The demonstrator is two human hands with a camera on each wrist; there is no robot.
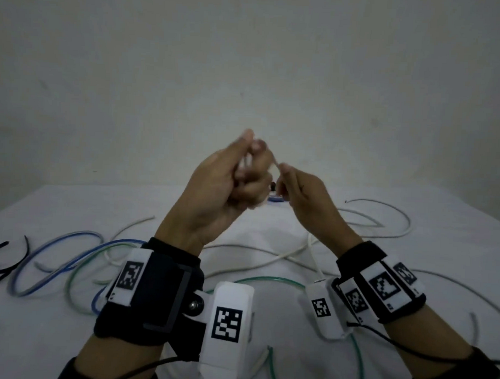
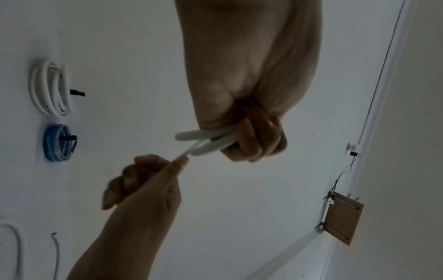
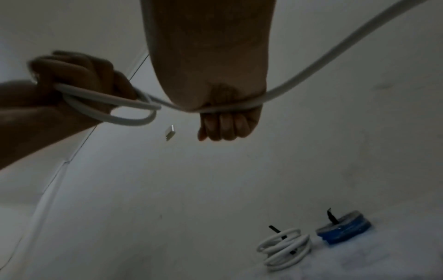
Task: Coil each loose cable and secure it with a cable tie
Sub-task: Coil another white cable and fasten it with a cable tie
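Both hands are raised above the white table (image 1: 270, 232). My left hand (image 1: 243, 172) grips a small coil of white cable (image 2: 206, 140), its fingers curled round the loops (image 3: 115, 106). Just to its right, my right hand (image 1: 289, 179) pinches the same white cable (image 3: 299, 79), which runs from the coil through its fingers and trails away. Loose blue (image 1: 56, 256), green (image 1: 268, 280) and white (image 1: 383, 222) cables lie spread over the table. Black cable ties (image 1: 2, 260) lie at the table's left edge.
Two tied coils sit at the back of the table, one white (image 3: 285, 248) and one blue (image 3: 345, 227), each with a black tie. A wall rises behind the table. A wooden bracket (image 2: 340, 217) hangs on the wall.
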